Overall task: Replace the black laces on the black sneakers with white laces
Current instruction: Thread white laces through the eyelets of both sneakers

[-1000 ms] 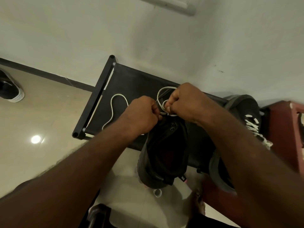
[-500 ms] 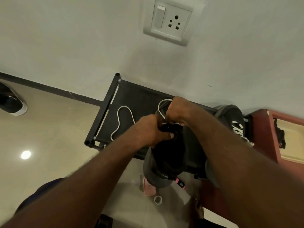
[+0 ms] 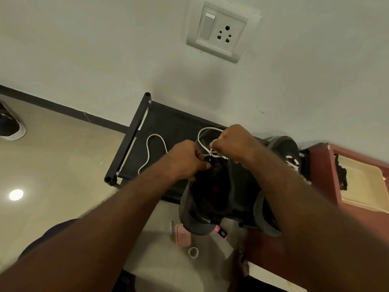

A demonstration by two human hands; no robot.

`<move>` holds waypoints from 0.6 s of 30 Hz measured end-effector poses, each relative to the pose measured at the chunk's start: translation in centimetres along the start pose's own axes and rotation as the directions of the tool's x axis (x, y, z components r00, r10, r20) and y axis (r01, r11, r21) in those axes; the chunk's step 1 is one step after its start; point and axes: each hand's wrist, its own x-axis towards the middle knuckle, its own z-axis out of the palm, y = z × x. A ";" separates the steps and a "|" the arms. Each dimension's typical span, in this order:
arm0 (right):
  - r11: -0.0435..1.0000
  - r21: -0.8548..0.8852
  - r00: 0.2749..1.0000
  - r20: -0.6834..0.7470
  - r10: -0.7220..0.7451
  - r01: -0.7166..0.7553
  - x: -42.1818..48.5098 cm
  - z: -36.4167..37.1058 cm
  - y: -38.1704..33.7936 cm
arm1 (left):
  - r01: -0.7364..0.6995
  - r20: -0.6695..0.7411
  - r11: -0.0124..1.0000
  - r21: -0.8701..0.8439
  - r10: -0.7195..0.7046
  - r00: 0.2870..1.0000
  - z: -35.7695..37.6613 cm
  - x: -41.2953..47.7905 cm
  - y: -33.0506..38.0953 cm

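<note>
A black sneaker (image 3: 207, 199) lies on the black rack (image 3: 134, 135), heel toward me, overhanging the rack's front edge. My left hand (image 3: 187, 161) grips its left collar by the top eyelets. My right hand (image 3: 235, 144) pinches the white lace (image 3: 203, 142) just above the eyelets. One loop of the lace rises behind my hands. Its loose tail (image 3: 150, 150) trails left over the rack. A second black sneaker (image 3: 288, 152), laced in white, lies to the right, partly hidden by my right arm.
A red cabinet (image 3: 320, 165) with a cream tray (image 3: 362, 186) stands at right; black laces (image 3: 342, 175) hang on the tray's edge. A pink case (image 3: 182, 237) and a small white ring (image 3: 193, 252) lie on the tiled floor. Another shoe (image 3: 11, 127) sits far left. Wall socket (image 3: 221, 32) above.
The camera tilted up, bringing the wall socket into view. My left hand dropped from the lace to the sneaker's collar. My right hand keeps hold of the lace.
</note>
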 end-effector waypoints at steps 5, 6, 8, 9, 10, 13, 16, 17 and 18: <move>0.978 0.121 0.980 -0.126 -0.152 0.167 -6.1 2.0 1.9 | -0.052 -0.180 0.998 0.026 0.056 0.982 1.1 1.2 -0.4; 0.968 0.167 0.976 -0.138 -0.166 0.188 -7.4 2.4 2.5 | -0.053 -0.200 0.998 0.024 0.057 0.978 1.2 1.3 -0.3; 0.941 0.241 0.962 -0.192 -0.192 0.236 -8.7 3.6 4.0 | -0.048 -0.227 0.998 0.026 0.053 0.973 1.5 1.4 0.0; 0.930 0.267 0.955 -0.222 -0.196 0.253 -9.0 4.3 4.7 | -0.038 -0.235 0.999 0.034 0.044 0.971 1.8 1.4 0.0; 0.923 0.287 0.952 -0.238 -0.191 0.257 -9.1 4.8 5.1 | -0.029 -0.242 0.999 0.041 0.038 0.970 2.0 1.5 0.1; 0.903 0.352 0.948 -0.280 -0.150 0.247 -8.5 6.4 6.3 | -0.006 -0.269 0.998 0.061 0.022 0.963 2.7 1.9 0.1; 0.894 0.335 0.924 -0.336 -0.182 0.298 -7.8 7.1 6.1 | 0.023 -0.305 0.994 0.103 0.010 0.952 2.8 2.1 0.2; 0.898 0.302 0.911 -0.357 -0.206 0.321 -7.4 7.2 6.1 | 0.031 -0.312 0.992 0.124 0.010 0.950 2.8 2.2 0.3; 0.903 0.270 0.901 -0.372 -0.223 0.335 -7.0 7.1 5.9 | 0.033 -0.317 0.990 0.136 0.012 0.948 2.8 2.2 0.3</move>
